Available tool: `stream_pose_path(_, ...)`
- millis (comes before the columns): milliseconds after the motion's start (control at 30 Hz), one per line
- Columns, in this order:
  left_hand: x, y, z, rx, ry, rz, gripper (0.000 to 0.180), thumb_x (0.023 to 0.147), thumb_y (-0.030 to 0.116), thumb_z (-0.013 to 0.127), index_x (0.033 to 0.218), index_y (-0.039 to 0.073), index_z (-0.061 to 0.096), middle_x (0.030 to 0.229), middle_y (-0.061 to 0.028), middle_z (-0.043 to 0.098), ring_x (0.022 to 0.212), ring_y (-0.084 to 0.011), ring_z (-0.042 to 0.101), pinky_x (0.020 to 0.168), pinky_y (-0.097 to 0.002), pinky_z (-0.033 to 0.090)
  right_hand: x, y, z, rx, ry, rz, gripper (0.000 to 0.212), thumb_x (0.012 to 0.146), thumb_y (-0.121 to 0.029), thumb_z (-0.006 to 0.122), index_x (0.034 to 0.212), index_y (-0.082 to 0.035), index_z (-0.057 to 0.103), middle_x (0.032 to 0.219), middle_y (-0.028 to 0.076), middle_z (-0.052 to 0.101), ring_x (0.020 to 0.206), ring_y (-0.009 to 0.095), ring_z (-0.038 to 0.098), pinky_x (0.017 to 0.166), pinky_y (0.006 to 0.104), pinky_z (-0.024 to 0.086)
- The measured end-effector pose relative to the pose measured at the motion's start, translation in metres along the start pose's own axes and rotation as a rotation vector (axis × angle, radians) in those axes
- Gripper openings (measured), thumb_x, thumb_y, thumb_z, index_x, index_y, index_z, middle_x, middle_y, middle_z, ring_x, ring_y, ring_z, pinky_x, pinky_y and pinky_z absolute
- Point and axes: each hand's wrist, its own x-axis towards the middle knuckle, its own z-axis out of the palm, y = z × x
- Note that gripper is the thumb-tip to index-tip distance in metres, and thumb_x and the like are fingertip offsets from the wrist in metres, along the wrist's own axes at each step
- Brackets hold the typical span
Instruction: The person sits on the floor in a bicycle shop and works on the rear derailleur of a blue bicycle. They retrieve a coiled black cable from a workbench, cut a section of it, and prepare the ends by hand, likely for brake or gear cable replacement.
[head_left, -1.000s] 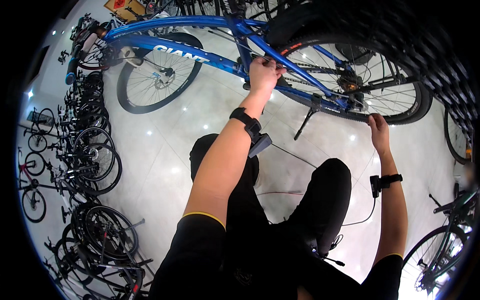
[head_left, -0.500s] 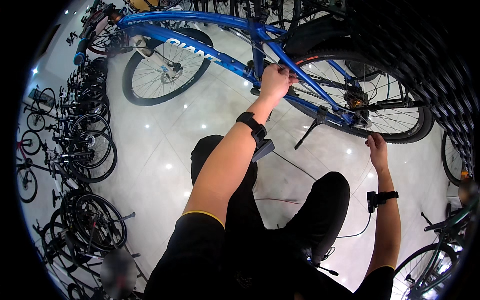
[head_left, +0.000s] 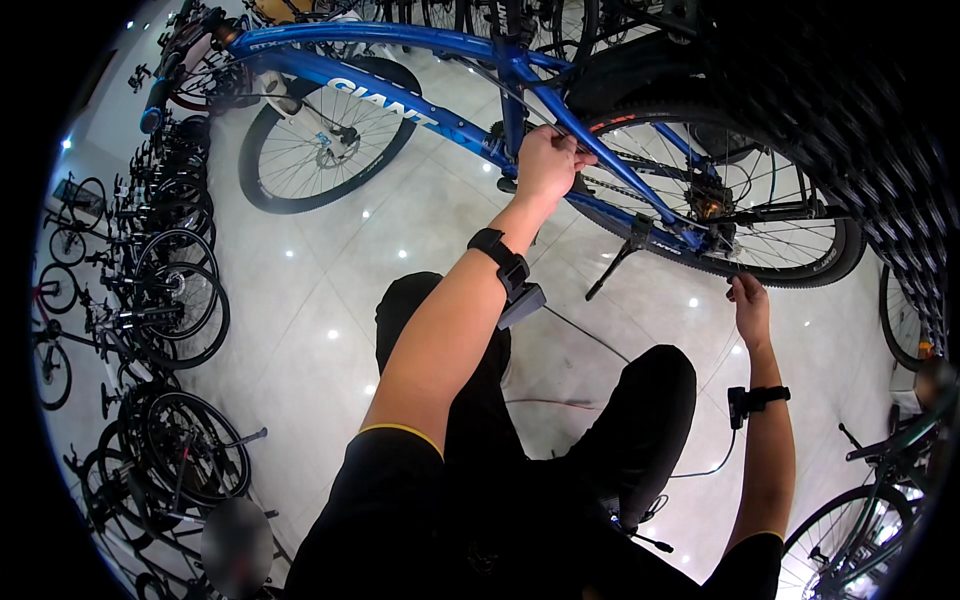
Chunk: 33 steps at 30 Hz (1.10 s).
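A blue bicycle (head_left: 403, 100) stands across the far side, its front wheel (head_left: 262, 197) at left and its rear wheel (head_left: 790, 272) at right. My left hand (head_left: 547, 167) reaches to the frame between the seat tube (head_left: 513, 118) and the rear wheel. Its fingers are pinched together there; what lies between them is hidden. Low by the rear tyre, under the hub and rear derailleur (head_left: 718, 240), my right hand (head_left: 752, 302) is held with curled fingers and thumb pressed together. Anything in that pinch is too small to make out.
A black kickstand (head_left: 612, 268) angles down from the blue bicycle to the pale tiled floor (head_left: 330, 270). Rows of bicycles (head_left: 185, 310) line the left side, and another bicycle (head_left: 850, 530) is at lower right. Dark slatted material (head_left: 860, 120) fills the upper right. Thin cables (head_left: 585, 335) run near my legs.
My right hand has shifted slightly left and down beside the rear tyre. The left hand stays at the frame with nearly the same pinch. The whole view has shifted slightly.
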Motion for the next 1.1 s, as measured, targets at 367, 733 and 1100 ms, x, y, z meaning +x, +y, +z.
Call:
stream_pose_path(367,0.000,-0.003,-0.003,-0.072,-0.003,-0.009,0.013,0.099,0.005,0.047,0.095,-0.006,0.053,0.085,-0.0121,0.065,0.072,-0.0196,0.070,0.062,-0.0250,0.053,-0.003,0.005,0.000,-0.021,-0.007,0.002,0.022,0.098,-0.017,0.055,0.099,0.004,0.063,0.074,0.004,0.060,0.069,0.011,0.055,0.066,0.0260,0.046)
stream_pose_path(733,-0.002,-0.005,0.007,0.054,0.063,0.099,0.011,0.099,0.006,0.049,0.097,-0.004,0.054,0.086,-0.0105,0.065,0.076,-0.0194,0.070,0.069,-0.0256,0.054,-0.009,0.018,-0.004,-0.040,-0.017,0.033,0.024,0.098,-0.019,0.055,0.097,0.004,0.062,0.073,0.005,0.061,0.069,0.012,0.057,0.067,0.0264,0.047)
stream_pose_path(1100,0.017,0.004,-0.013,-0.104,0.180,0.168,0.009,0.096,0.008,0.056,0.097,0.000,0.055,0.085,-0.0072,0.064,0.068,-0.0111,0.060,0.059,-0.0218,0.047,-0.009,-0.026,0.006,-0.029,-0.061,0.004,0.027,0.098,-0.021,0.055,0.103,0.005,0.060,0.078,0.008,0.063,0.073,0.014,0.059,0.070,0.0274,0.048)
